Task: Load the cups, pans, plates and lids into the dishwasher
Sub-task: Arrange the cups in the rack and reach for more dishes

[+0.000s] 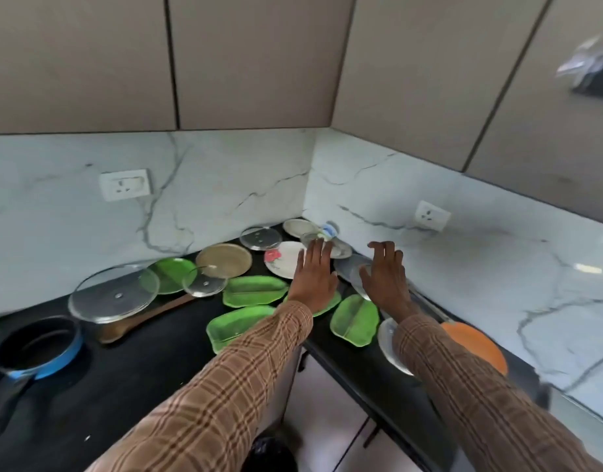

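- Many dishes lie spread over the dark corner desk [150,362], and we see no dishwasher, so we judge loading has barely begun.
- The largest piece is the big glass lid [113,292] at the left, resting partly on a wooden board [147,318]; just in front sits the blue-rimmed pan [38,347].
- Green leaf-shaped plates [254,290] fill the middle, with a round green plate [172,274], a brass-coloured plate [224,259] and a small glass lid [204,282] behind them.
- An orange plate [477,345] and a white plate [388,342] lie at the right, partly under the sleeve.
- Our left hand [315,272] hovers over the flowered white plate [281,258], fingers straight and slightly apart, holding nothing.
- Our right hand [385,272] hangs above a grey plate [347,267], fingers loosely spread, also empty.
- Smallest, in the corner, sit a clear cup [310,237] and a blue-and-white cup [329,229].
- To do this well, we should slide fingertips under one plate's rim, lift it clear before reaching further, and avoid knocking the corner cups.
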Action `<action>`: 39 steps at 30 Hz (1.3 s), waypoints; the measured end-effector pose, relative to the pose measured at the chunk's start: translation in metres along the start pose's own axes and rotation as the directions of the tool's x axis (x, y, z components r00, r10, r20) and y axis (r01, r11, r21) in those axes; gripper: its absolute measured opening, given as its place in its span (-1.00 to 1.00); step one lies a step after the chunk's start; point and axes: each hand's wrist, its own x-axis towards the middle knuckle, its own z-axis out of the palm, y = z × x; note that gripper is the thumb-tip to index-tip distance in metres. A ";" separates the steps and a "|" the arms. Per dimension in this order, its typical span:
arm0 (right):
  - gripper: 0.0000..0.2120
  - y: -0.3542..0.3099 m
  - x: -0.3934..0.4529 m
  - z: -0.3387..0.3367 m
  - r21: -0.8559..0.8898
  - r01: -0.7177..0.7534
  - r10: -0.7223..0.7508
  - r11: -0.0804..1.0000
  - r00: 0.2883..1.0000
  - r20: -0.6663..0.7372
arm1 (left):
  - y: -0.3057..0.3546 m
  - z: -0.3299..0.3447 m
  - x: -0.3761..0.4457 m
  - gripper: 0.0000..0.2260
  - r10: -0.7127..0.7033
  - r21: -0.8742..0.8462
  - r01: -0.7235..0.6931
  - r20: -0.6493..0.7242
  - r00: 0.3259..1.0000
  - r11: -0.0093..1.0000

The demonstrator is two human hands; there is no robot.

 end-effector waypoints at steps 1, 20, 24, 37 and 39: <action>-0.50 -0.015 0.010 0.015 0.005 0.019 -0.019 1.000 1.000 0.024 | -0.021 -0.005 -0.002 -0.33 -0.030 0.017 0.030 -0.004 1.000 0.999; -0.63 -0.197 0.100 0.225 0.284 0.426 -0.500 0.859 0.816 0.289 | -0.239 -0.026 -0.063 -0.40 -0.571 0.181 0.565 -0.023 0.821 0.805; -0.77 -0.231 0.097 0.264 0.381 0.498 -0.623 0.779 0.687 0.374 | -0.266 -0.029 -0.094 -0.40 -0.694 0.218 0.687 -0.058 0.718 0.693; -0.41 -0.375 0.048 0.383 0.330 0.584 -0.576 0.742 0.303 0.760 | -0.404 -0.071 -0.155 -0.33 -0.742 0.251 0.718 0.000 0.670 0.649; -0.32 -0.385 0.043 0.396 0.304 0.583 -0.520 0.754 0.247 0.817 | -0.418 -0.073 -0.158 -0.36 -0.744 0.232 0.722 0.009 0.669 0.652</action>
